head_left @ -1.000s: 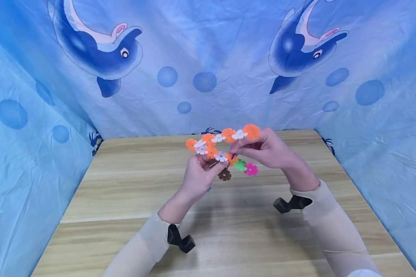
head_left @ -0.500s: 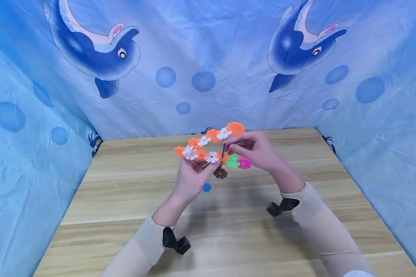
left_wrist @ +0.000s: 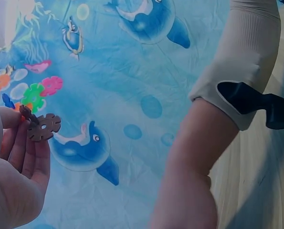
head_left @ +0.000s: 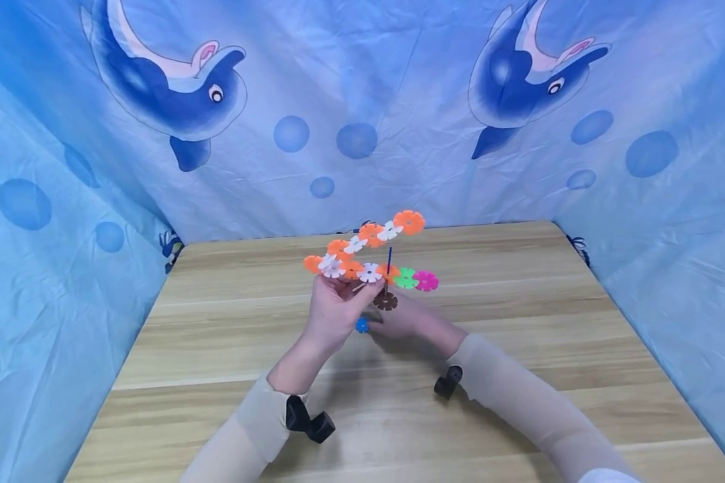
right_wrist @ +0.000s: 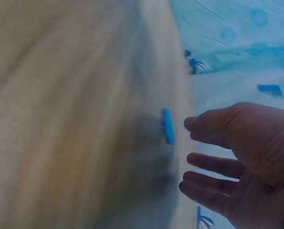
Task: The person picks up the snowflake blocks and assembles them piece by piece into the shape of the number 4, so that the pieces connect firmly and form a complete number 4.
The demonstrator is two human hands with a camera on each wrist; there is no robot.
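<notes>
My left hand (head_left: 329, 315) pinches a chain of notched plastic snowflake discs above the table. Orange discs (head_left: 371, 235) and white discs (head_left: 370, 273) alternate along a bent line. At its right end sit a green disc (head_left: 407, 278) and a pink disc (head_left: 425, 281). A dark blue disc (head_left: 389, 260) stands edge-on, and a brown disc (left_wrist: 44, 127) hangs below by the fingers. A loose blue disc (head_left: 362, 325) lies on the table. My right hand (right_wrist: 251, 160) is beside it, fingers apart and holding nothing; the head view partly hides this hand behind the chain.
The wooden table (head_left: 217, 376) runs back to a blue curtain (head_left: 362, 80) printed with dolphins. Curtain also hangs along both sides. A black camera mount (head_left: 308, 419) is strapped to the left wrist and another mount (head_left: 448, 382) to the right.
My right hand has left the dark blue disc, which now stands in the chain, and moved down to the loose blue disc. The chain shifted left first, then stayed nearly still in my left hand.
</notes>
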